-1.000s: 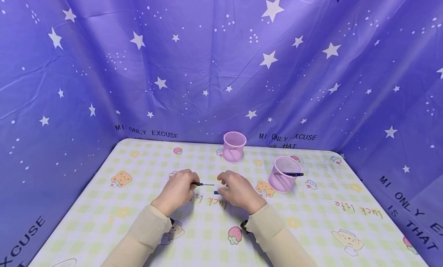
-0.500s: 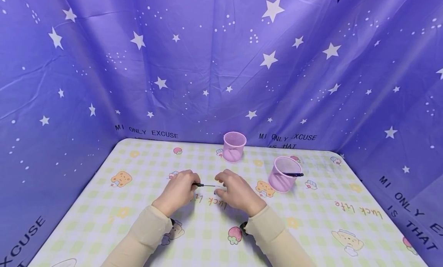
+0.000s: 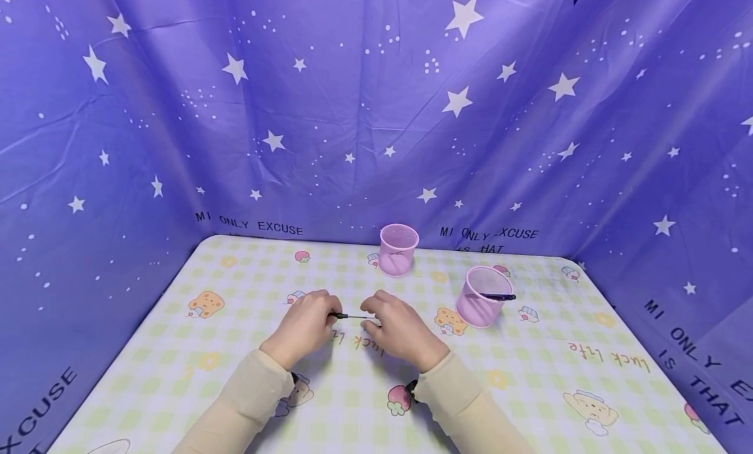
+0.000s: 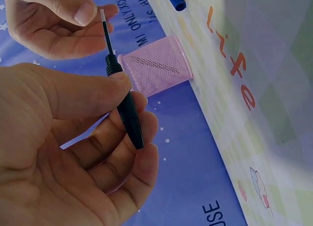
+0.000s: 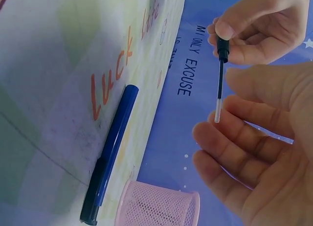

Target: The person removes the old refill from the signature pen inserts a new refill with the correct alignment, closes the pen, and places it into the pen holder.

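Note:
My left hand (image 3: 306, 320) pinches the black front part of a pen (image 4: 129, 111) between thumb and fingers. A thin dark ink refill (image 5: 220, 81) with a clear end sticks out of it toward my right hand (image 3: 406, 323). That hand's thumb and fingers are apart and loosely bent around the refill's free end, which overlaps a fingertip in the right wrist view. On the tablecloth below lies the pen's blue barrel (image 5: 117, 133) with a dark cap end; in the head view my right hand hides it.
A pink mesh pen holder (image 3: 397, 261) stands at the table's back. Another pink mesh holder (image 3: 474, 307), at the right, has a dark pen (image 3: 499, 297) leaning out over its rim. A purple star-printed curtain (image 3: 329, 114) encloses the checked tablecloth (image 3: 529, 375).
My right hand has shifted slightly left toward the refill's end, now covering the blue barrel that showed beside its thumb. The left hand has stayed almost still, keeping its pinch.

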The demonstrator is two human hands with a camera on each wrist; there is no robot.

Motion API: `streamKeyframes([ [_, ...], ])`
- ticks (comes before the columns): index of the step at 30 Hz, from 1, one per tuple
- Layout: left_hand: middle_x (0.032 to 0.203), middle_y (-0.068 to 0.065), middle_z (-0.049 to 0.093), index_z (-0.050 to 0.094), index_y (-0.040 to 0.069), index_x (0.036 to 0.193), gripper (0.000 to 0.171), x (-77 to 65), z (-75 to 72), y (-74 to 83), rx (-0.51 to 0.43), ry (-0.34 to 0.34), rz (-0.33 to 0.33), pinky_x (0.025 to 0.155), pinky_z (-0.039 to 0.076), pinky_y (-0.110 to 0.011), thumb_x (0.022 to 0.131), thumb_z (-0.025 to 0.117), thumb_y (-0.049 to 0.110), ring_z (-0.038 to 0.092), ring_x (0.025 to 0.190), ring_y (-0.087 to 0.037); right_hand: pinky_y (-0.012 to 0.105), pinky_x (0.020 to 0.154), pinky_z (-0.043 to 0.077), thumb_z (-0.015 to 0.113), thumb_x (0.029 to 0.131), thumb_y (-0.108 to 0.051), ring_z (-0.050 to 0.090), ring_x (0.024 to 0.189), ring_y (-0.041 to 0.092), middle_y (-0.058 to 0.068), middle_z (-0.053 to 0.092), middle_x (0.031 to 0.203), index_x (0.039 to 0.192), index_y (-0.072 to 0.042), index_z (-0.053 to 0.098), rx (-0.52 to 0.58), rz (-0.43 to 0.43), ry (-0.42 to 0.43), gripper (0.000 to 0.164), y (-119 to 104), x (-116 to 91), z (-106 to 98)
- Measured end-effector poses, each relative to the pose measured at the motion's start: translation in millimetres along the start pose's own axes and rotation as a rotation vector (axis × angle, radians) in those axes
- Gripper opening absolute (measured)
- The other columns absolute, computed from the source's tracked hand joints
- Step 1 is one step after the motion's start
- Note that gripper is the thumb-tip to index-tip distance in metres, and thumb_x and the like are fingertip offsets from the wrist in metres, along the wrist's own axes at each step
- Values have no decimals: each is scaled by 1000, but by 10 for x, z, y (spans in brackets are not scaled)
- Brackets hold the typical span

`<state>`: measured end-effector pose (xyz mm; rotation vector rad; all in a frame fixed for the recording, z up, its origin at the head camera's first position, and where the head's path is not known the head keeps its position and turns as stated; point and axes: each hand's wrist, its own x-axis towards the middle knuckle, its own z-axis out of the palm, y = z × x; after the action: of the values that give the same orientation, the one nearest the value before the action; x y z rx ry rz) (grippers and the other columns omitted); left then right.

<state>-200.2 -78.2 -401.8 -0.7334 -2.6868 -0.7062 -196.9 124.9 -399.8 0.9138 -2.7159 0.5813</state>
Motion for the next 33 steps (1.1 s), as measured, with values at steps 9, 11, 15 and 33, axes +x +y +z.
streamKeyframes([
  [9, 73, 6, 56, 69, 13, 78, 17, -8, 9, -3, 3, 5, 6, 65, 48, -29, 76, 70, -4, 54, 68, -10, 28, 74, 50, 66, 86, -6, 58, 81, 10, -3, 60, 89, 95, -11, 69, -29, -89, 58, 11, -20, 8, 57],
  [11, 73, 5, 56, 69, 14, 78, 17, -9, 13, -5, 3, 7, 9, 65, 48, -29, 76, 70, -4, 54, 68, -9, 29, 74, 51, 66, 85, -5, 59, 81, 11, -3, 60, 89, 94, -11, 69, -39, -97, 65, 11, -16, 7, 68],
  [15, 74, 5, 57, 69, 14, 78, 17, -8, 19, -9, 3, 7, 18, 65, 48, -29, 75, 70, -3, 54, 69, -9, 29, 73, 51, 67, 84, -3, 59, 81, 12, -3, 61, 87, 92, -11, 70, -56, -115, 80, 12, -10, 7, 75],
  [33, 75, 4, 58, 70, 13, 79, 18, -17, 24, 34, 10, -19, 21, 67, 49, -29, 77, 70, -4, 56, 71, -11, 29, 66, 49, 69, 78, -2, 57, 74, 12, -5, 57, 80, 86, -12, 71, -165, -166, 128, 13, 7, 6, 116],
])
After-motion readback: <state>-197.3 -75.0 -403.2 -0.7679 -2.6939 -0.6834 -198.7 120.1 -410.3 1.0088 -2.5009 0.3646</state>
